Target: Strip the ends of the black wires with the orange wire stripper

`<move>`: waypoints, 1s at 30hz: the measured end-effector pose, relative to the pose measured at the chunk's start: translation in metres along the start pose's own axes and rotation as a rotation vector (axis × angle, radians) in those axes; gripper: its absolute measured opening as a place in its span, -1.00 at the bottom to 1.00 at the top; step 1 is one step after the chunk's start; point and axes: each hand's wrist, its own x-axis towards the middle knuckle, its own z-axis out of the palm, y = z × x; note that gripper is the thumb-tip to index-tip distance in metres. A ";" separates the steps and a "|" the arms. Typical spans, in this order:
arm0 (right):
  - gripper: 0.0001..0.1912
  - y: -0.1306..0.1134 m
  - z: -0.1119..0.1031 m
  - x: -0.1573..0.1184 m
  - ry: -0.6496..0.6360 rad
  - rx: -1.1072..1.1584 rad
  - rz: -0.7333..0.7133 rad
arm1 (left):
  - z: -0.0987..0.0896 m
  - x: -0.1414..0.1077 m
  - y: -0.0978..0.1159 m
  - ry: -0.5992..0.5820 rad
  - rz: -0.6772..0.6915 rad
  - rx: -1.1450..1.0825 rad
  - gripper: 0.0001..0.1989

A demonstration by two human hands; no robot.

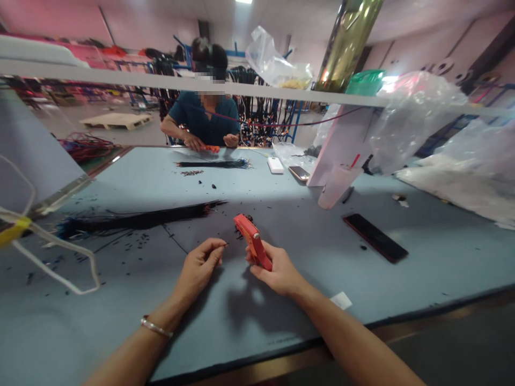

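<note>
In my right hand [276,268] is a red and orange handheld tool [253,240], held by its handle with the head pointing away and to the left. Small dark pieces lie around the tool's head on the blue-grey table [193,338]. My left hand [204,261] is pinched on a thin dark piece [227,244] whose tip shows past the fingertips, a short gap to the left of the tool. Beyond my left hand lies a long bundle of black wires [148,219] with blue ends at the left.
A black phone [376,237] lies at the right, near a translucent cup [338,186]. Across the table a person [207,118] sits by another wire bundle [213,164]. White cable [56,273] loops at the left. Plastic bags [475,166] stand at far right.
</note>
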 end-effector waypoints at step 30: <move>-0.63 0.009 0.002 -0.003 -0.429 0.959 0.360 | -0.008 -0.003 -0.004 0.160 0.100 0.200 -0.75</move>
